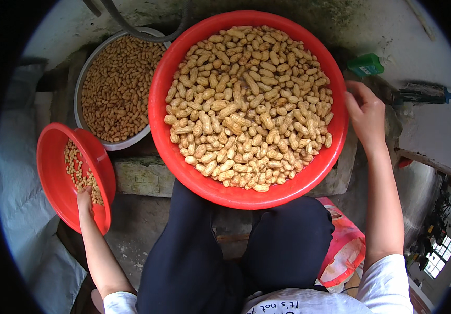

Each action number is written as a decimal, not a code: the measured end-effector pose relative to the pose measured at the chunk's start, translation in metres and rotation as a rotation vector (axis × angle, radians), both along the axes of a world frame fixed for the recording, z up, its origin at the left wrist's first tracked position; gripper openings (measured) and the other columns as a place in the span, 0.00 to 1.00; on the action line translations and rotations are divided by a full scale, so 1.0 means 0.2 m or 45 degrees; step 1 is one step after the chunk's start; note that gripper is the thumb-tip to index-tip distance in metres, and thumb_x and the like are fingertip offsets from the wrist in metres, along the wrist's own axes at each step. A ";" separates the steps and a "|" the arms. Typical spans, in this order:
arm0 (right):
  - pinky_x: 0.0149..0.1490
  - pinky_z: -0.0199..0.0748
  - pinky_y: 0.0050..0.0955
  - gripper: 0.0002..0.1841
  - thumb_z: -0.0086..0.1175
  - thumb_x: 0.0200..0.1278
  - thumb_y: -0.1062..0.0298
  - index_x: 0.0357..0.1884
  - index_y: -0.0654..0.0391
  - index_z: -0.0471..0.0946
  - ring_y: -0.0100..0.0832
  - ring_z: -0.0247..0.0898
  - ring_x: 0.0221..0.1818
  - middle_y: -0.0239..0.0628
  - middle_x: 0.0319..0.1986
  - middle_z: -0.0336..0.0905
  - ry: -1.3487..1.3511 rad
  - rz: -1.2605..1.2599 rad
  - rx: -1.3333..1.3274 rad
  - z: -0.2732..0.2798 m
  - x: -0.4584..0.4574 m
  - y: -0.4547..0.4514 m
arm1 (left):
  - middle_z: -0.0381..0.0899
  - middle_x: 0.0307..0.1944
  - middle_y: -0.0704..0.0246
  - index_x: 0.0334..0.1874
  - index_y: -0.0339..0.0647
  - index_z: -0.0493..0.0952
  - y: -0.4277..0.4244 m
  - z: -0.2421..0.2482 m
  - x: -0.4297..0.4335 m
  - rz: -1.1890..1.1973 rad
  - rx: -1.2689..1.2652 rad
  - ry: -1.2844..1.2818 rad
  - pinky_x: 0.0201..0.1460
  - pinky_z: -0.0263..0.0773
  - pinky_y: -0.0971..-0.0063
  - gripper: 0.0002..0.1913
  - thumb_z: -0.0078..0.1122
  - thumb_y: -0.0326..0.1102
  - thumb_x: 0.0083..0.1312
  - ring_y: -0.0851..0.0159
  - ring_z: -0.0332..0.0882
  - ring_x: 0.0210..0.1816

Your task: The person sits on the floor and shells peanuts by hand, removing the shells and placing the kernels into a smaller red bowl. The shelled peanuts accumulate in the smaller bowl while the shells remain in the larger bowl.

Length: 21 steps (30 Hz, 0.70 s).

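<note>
A large red plastic basin (249, 199) of wet, unshelled peanuts (245, 106) sits in front of my knees. My right hand (364, 114) is at its right rim, thumb and fingers at the edge. At the left, my left hand (85, 200) reaches into a smaller red basin (48, 165), which is tilted, with some peanuts (78, 165) along its inside. My left fingers are at these peanuts; whether they grip any is hidden. Behind the small basin stands a grey metal basin (129, 146) full of peanuts (121, 86).
A grey hose (147, 36) hangs over the metal basin. A green bottle (368, 64) and a brush (425, 93) lie at the upper right. Stone slabs (143, 176) lie under the basins. A pink and red bag (341, 243) stands beside my right knee; grey sheeting (21, 168) is at the far left.
</note>
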State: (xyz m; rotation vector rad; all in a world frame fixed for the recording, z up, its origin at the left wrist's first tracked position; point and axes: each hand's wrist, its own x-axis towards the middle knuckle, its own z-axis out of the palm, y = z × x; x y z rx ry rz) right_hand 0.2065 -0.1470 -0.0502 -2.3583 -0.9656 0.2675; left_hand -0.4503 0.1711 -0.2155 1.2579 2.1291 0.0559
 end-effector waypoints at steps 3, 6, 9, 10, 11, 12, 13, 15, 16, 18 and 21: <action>0.41 0.75 0.30 0.09 0.54 0.56 0.73 0.39 0.64 0.80 0.36 0.78 0.34 0.44 0.32 0.79 0.082 0.552 0.075 0.09 -0.26 0.26 | 0.81 0.38 0.68 0.49 0.38 0.78 0.14 0.14 -0.28 -0.214 0.418 0.061 0.45 0.71 0.73 0.14 0.57 0.37 0.66 0.65 0.78 0.38; 0.43 0.74 0.33 0.15 0.52 0.55 0.69 0.45 0.63 0.78 0.38 0.78 0.36 0.45 0.37 0.79 -0.028 0.649 -0.064 -0.07 -0.25 0.36 | 0.81 0.46 0.61 0.48 0.34 0.79 0.06 0.29 0.47 -0.666 0.886 0.252 0.54 0.70 0.71 0.13 0.58 0.34 0.65 0.61 0.78 0.50; 0.46 0.72 0.26 0.24 0.56 0.54 0.64 0.54 0.61 0.74 0.29 0.74 0.41 0.38 0.40 0.78 0.734 0.561 -0.355 -0.11 -0.26 0.53 | 0.79 0.50 0.60 0.45 0.35 0.80 -0.03 0.64 0.88 -0.939 1.270 0.119 0.57 0.68 0.72 0.09 0.56 0.30 0.66 0.62 0.75 0.55; 0.47 0.72 0.26 0.26 0.56 0.54 0.60 0.56 0.60 0.73 0.27 0.73 0.43 0.36 0.41 0.78 0.844 0.528 -0.345 -0.13 -0.25 0.57 | 0.79 0.49 0.60 0.44 0.35 0.80 -0.09 0.72 1.02 -0.966 1.235 -0.065 0.56 0.68 0.72 0.09 0.55 0.29 0.66 0.61 0.76 0.54; 0.48 0.71 0.25 0.29 0.56 0.54 0.56 0.59 0.59 0.71 0.26 0.72 0.44 0.35 0.42 0.78 0.953 0.500 -0.333 -0.16 -0.25 0.60 | 0.79 0.49 0.60 0.43 0.35 0.80 -0.15 0.79 1.16 -0.988 1.200 -0.245 0.56 0.69 0.73 0.08 0.54 0.27 0.66 0.61 0.76 0.53; 0.47 0.72 0.25 0.25 0.54 0.57 0.54 0.54 0.56 0.74 0.26 0.73 0.42 0.34 0.42 0.78 1.374 0.314 -0.352 -0.17 -0.24 0.63 | 0.79 0.48 0.60 0.43 0.35 0.81 -0.21 0.81 1.31 -1.083 1.146 -0.428 0.55 0.69 0.73 0.08 0.55 0.27 0.65 0.61 0.76 0.51; 0.47 0.73 0.25 0.23 0.54 0.58 0.54 0.53 0.55 0.75 0.26 0.73 0.41 0.34 0.41 0.79 1.397 0.218 -0.389 -0.22 -0.22 0.64 | 0.80 0.46 0.61 0.43 0.35 0.81 -0.27 0.80 1.47 -1.180 1.082 -0.624 0.54 0.70 0.73 0.08 0.55 0.26 0.64 0.62 0.77 0.50; 0.47 0.73 0.25 0.19 0.54 0.60 0.54 0.49 0.53 0.76 0.26 0.74 0.39 0.34 0.41 0.80 1.454 0.049 -0.446 -0.30 -0.23 0.66 | 0.81 0.44 0.61 0.42 0.34 0.81 -0.37 0.84 1.74 -1.468 0.901 -0.820 0.52 0.72 0.72 0.08 0.57 0.26 0.62 0.61 0.79 0.47; 0.48 0.76 0.28 0.15 0.54 0.61 0.55 0.45 0.53 0.76 0.27 0.77 0.39 0.34 0.39 0.81 1.616 0.043 -0.301 -0.31 -0.25 0.68 | 0.81 0.43 0.62 0.42 0.34 0.80 -0.41 0.88 1.83 -1.613 0.862 -0.880 0.49 0.72 0.73 0.08 0.58 0.26 0.61 0.61 0.79 0.45; 0.49 0.76 0.30 0.16 0.52 0.62 0.55 0.47 0.53 0.76 0.29 0.77 0.41 0.37 0.41 0.80 1.796 0.046 -0.151 -0.29 -0.32 0.70 | 0.80 0.39 0.62 0.41 0.34 0.80 -0.45 0.84 1.94 -1.786 0.805 -0.920 0.43 0.73 0.73 0.08 0.60 0.27 0.60 0.60 0.79 0.41; 0.49 0.79 0.30 0.14 0.49 0.64 0.59 0.45 0.57 0.77 0.31 0.79 0.42 0.39 0.42 0.81 2.075 0.035 -0.014 -0.27 -0.29 0.63 | 0.78 0.34 0.61 0.40 0.35 0.81 -0.53 0.79 2.06 -1.749 0.774 -0.875 0.38 0.73 0.71 0.09 0.62 0.30 0.59 0.57 0.79 0.36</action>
